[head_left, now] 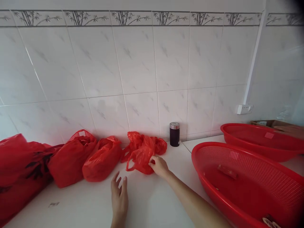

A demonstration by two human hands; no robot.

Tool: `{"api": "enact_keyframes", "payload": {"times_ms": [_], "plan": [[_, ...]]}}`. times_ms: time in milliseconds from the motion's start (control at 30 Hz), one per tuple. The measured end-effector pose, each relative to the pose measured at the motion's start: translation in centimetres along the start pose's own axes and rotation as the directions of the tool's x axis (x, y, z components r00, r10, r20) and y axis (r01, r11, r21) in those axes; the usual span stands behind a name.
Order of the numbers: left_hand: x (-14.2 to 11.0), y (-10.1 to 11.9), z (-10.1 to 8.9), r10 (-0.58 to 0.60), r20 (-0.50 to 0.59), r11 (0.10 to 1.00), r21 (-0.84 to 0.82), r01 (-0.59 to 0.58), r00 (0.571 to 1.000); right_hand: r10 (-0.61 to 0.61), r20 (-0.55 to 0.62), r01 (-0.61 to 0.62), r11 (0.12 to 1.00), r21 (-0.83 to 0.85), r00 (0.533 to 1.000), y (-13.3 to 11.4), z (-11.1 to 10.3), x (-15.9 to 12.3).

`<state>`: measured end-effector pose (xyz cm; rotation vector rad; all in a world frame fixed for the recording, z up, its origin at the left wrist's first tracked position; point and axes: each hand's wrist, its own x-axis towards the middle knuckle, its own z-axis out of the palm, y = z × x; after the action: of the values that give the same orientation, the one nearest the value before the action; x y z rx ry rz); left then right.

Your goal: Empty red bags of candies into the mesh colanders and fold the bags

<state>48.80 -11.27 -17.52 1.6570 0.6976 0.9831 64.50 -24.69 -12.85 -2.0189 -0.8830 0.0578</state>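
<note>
A crumpled red plastic bag (pixel 144 152) lies on the white table against the tiled wall. My right hand (pixel 159 165) pinches its right edge between thumb and fingers. My left hand (pixel 119 193) hangs above the table in front of the bags, fingers apart, holding nothing. Just left of the crumpled bag stands a filled red plastic bag (pixel 102 163), and beside that a second filled red bag (pixel 70 161) with its handle loop upright. What these bags contain is hidden.
A larger red bag with dark print (pixel 19 171) fills the far left. A dark jar with a silver lid (pixel 174 134) stands by the wall. At right are a red plastic basket (pixel 198 152) holding a few small items and another red basket (pixel 251 142); a socket strip (pixel 244 109) is above.
</note>
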Motion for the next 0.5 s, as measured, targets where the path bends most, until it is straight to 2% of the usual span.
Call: {"api": "enact_keyframes", "payload": {"times_ms": [100,200,300,400,500], "plan": [[0.8,-0.2,-0.3,-0.078,0.037,0.977,-0.197,0.084,0.996,-0.087,0.124,0.063,0.981,0.182,0.988,-0.8,0.0,-1.9],[1.2,0.3,-0.7,-0.111,0.189,0.933,-0.318,0.168,0.976,-0.150,0.272,0.059,0.948,0.314,0.951,-1.4,-0.6,-4.1],[0.4,1.3,-0.5,-0.099,0.344,0.911,-0.346,0.224,0.934,-0.166,0.362,0.026,0.932,0.362,0.917,-1.4,-1.4,-6.5],[-1.0,2.2,0.3,-0.078,0.448,0.918,-0.315,0.239,0.890,-0.191,0.379,0.074,0.950,0.302,0.905,-1.4,-2.5,-9.2],[-1.7,2.0,0.8,-0.107,0.429,0.930,-0.275,0.243,0.897,-0.258,0.359,0.224,0.965,0.134,0.897,-1.6,-3.9,-11.4]]}}
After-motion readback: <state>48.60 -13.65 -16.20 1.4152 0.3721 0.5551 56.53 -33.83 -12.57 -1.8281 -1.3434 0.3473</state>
